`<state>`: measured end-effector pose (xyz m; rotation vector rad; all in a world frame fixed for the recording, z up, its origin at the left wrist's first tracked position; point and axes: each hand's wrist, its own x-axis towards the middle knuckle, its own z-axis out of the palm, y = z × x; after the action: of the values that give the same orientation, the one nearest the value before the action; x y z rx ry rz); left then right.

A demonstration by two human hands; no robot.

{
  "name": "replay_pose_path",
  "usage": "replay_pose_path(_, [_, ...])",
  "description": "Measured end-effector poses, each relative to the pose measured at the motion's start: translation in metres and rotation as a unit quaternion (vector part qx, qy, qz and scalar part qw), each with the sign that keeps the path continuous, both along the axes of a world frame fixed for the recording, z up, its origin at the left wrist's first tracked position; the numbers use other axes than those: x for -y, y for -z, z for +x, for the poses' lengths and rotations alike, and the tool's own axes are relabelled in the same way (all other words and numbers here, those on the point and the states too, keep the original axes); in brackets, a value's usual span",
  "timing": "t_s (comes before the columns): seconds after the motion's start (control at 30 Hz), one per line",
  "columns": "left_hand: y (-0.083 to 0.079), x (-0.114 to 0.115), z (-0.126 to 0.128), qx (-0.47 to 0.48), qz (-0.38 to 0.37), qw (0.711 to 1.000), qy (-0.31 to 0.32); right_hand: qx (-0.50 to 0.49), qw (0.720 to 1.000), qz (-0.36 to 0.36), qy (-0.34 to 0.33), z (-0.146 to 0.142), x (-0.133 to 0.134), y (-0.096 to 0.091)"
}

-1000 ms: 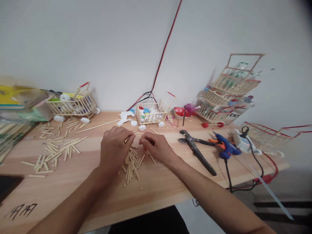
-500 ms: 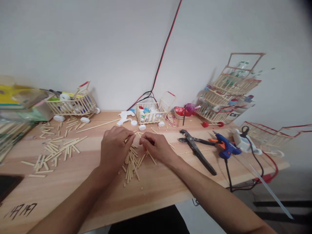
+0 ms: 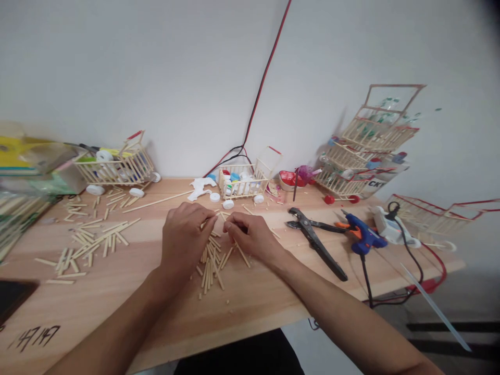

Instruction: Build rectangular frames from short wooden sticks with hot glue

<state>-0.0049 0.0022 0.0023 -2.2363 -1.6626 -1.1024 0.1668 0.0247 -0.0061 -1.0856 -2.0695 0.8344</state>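
Note:
My left hand [image 3: 185, 237] and my right hand [image 3: 252, 235] rest close together at the middle of the wooden table [image 3: 250, 302], over a loose pile of short wooden sticks [image 3: 211, 263]. Both have curled, pinched fingers. The left fingertips pinch short sticks at the top of the pile. My right hand's fingers close on a stick that slants down to the right. The fingertips of the two hands almost meet.
More cut sticks [image 3: 88, 242] lie scattered at the left. Small stick carts [image 3: 117, 166] [image 3: 242, 182] stand along the wall. Black pliers [image 3: 316, 242] and a blue glue gun [image 3: 361, 234] lie to the right, with stacked carts [image 3: 367, 151] behind.
Almost nothing has moved. My right hand has shifted slightly, and the stick in it tilts a bit more.

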Motion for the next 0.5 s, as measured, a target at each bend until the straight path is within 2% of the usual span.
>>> replay_pose_path(0.5, [0.0015, -0.001, 0.0, -0.003, -0.001, 1.0, 0.0, 0.011, 1.0, 0.011, 0.001, -0.0004, -0.0002, 0.001])
